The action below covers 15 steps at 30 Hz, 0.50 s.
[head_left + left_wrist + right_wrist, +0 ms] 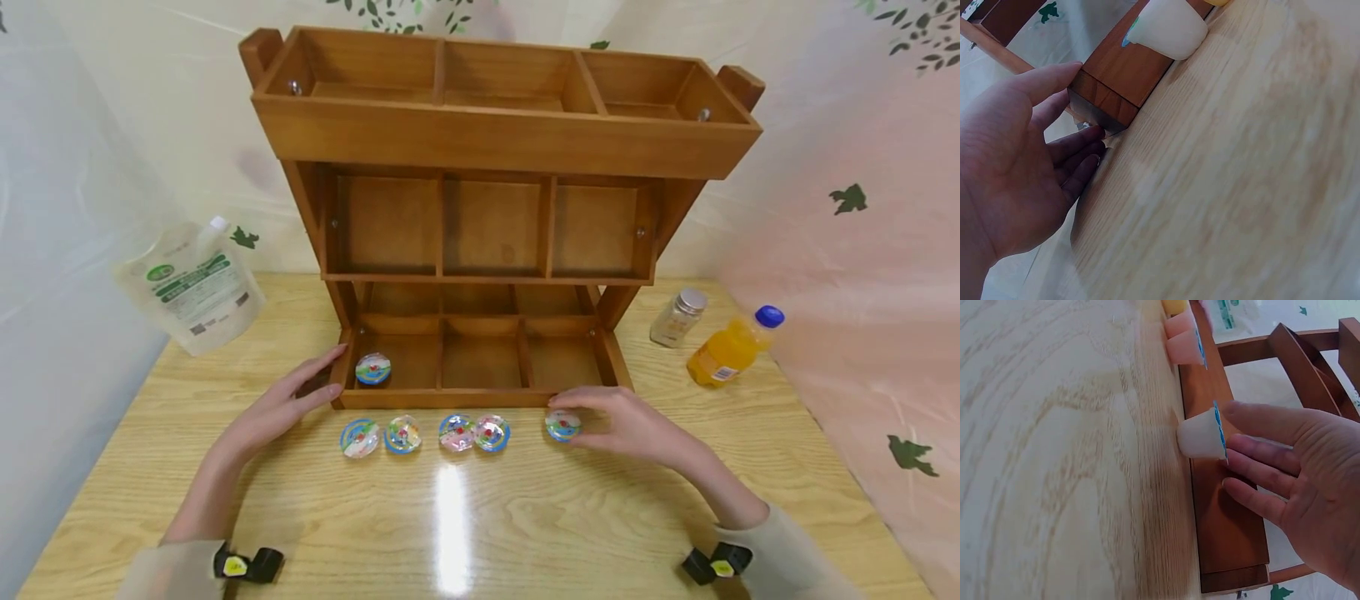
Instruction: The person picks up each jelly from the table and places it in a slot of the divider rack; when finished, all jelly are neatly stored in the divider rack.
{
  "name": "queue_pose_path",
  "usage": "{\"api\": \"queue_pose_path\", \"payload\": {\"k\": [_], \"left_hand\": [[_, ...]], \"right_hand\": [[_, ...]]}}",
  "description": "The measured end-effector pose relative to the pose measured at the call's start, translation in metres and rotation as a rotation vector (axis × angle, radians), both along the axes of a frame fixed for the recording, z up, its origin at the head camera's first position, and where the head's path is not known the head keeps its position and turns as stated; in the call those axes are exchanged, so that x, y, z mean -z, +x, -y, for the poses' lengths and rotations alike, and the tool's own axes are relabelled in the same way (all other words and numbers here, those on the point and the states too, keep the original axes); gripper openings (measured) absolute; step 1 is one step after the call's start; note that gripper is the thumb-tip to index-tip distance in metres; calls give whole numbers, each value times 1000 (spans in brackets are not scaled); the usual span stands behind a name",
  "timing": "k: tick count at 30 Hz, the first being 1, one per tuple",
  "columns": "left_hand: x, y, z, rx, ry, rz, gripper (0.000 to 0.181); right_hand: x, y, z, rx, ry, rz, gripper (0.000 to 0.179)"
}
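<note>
My right hand [622, 421] is around a small jelly cup [563, 426] with a shiny printed lid, which stands on the table before the rack's right front. In the right wrist view its white cup [1200, 436] has the thumb and fingertips right at the lid's rim. My left hand [281, 408] touches the left front corner of the brown wooden rack [487, 400], fingers mostly straight along its end. One jelly cup [372, 368] sits in the bottom tier's left compartment. Several more, among them a leftmost cup [360, 438], line the table along the front.
The rack's upper tiers, including the top tray [502, 133], overhang the lower one and have dividers. At left stands a refill pouch [195, 287]; at right are a glass jar [677, 318] and an orange drink bottle [731, 350]. A patterned cloth [847, 275] hangs around the table.
</note>
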<state>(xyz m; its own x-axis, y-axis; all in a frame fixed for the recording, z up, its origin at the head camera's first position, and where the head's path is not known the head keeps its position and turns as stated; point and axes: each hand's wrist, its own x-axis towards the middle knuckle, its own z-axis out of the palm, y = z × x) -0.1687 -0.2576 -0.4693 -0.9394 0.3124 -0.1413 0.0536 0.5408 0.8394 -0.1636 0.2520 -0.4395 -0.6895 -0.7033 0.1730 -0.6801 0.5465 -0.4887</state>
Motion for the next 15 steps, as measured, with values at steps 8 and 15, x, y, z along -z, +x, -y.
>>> {"api": "queue_pose_path", "payload": {"k": [8,15], "left_hand": [[0,1,0,2,2,-4,68],[-1,1,-1,4,12,-3,68]], "right_hand": [[-1,0,4,-2,77,-32,50],[-1,0,6,7,104,0,48]]}}
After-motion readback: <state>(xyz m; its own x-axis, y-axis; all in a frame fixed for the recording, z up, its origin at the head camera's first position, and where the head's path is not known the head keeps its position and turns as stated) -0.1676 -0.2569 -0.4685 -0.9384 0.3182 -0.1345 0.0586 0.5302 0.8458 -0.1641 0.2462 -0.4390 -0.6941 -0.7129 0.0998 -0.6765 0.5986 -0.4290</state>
